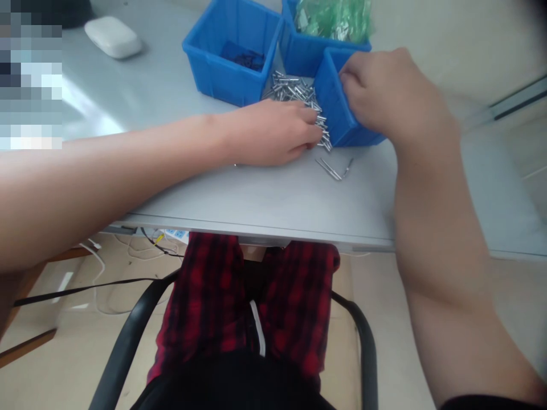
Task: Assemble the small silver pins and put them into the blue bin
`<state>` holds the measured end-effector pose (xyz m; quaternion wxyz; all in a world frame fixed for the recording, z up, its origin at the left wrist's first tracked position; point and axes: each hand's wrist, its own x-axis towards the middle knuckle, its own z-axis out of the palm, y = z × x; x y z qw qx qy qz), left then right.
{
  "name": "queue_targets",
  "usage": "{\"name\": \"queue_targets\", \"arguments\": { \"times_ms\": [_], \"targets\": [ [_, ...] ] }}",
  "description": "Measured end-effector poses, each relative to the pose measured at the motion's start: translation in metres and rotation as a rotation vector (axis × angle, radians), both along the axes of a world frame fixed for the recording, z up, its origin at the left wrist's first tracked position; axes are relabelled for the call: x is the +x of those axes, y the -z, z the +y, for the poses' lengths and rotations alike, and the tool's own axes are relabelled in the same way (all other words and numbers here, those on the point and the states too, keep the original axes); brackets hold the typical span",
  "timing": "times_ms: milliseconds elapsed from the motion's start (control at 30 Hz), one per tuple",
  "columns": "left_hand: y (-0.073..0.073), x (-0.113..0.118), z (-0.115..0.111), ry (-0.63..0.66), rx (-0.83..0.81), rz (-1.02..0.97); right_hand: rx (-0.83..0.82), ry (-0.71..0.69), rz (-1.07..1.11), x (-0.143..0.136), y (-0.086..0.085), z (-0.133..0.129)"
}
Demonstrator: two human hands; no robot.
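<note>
My left hand lies palm down at the near edge of a heap of thin silver metal pins, which look like rivets. Its loosely bent fingers are a little apart and touch the heap; the palm is hidden. My right hand reaches over the rim of a small blue bin, its fingers curled down inside. What those fingers hold, if anything, is out of sight. A few loose pins lie on the grey table nearer to me.
A blue bin with small dark pieces stands behind my left hand. Another blue bin at the back holds green plastic bags. A white rounded case lies at the back left. Below the table edge are chair armrests and cables.
</note>
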<state>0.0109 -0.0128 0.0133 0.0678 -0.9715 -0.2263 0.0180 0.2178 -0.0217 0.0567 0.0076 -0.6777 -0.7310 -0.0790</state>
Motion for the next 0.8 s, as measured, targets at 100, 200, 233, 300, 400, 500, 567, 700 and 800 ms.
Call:
{"name": "queue_targets", "arguments": {
  "times_ms": [100,200,233,300,400,500,567,700,800],
  "targets": [
    [0.0008,-0.0004,0.0002,-0.004,-0.013,-0.01,0.006,-0.008,0.043,0.0027,0.0008,0.0019],
    [0.001,-0.0009,-0.0003,0.005,-0.014,-0.026,-0.015,-0.009,0.03,0.0023,-0.0002,0.0028],
    [0.001,-0.0009,-0.0006,0.002,-0.014,-0.025,-0.015,-0.006,0.018,0.0015,-0.0007,0.0026],
    [0.0008,-0.0006,-0.0012,-0.003,-0.012,-0.017,-0.009,0.004,-0.008,-0.0006,-0.0015,0.0017],
    [0.0008,0.0003,-0.0016,0.002,-0.006,-0.006,-0.013,0.017,-0.037,-0.0028,-0.0018,0.0],
    [0.0007,0.0011,-0.0016,0.004,0.002,0.006,-0.012,0.006,0.003,-0.0026,-0.0012,-0.0006],
    [0.0004,0.0013,-0.0016,-0.001,0.007,0.01,-0.007,0.002,0.025,-0.002,-0.0009,-0.0003],
    [0.0003,0.0016,-0.0022,-0.008,0.011,0.004,-0.01,0.007,-0.007,-0.0013,-0.0001,0.001],
    [0.0009,0.0017,-0.0028,-0.01,0.014,0.008,-0.009,-0.004,-0.015,-0.0008,0.0009,0.0017]
  ]
}}
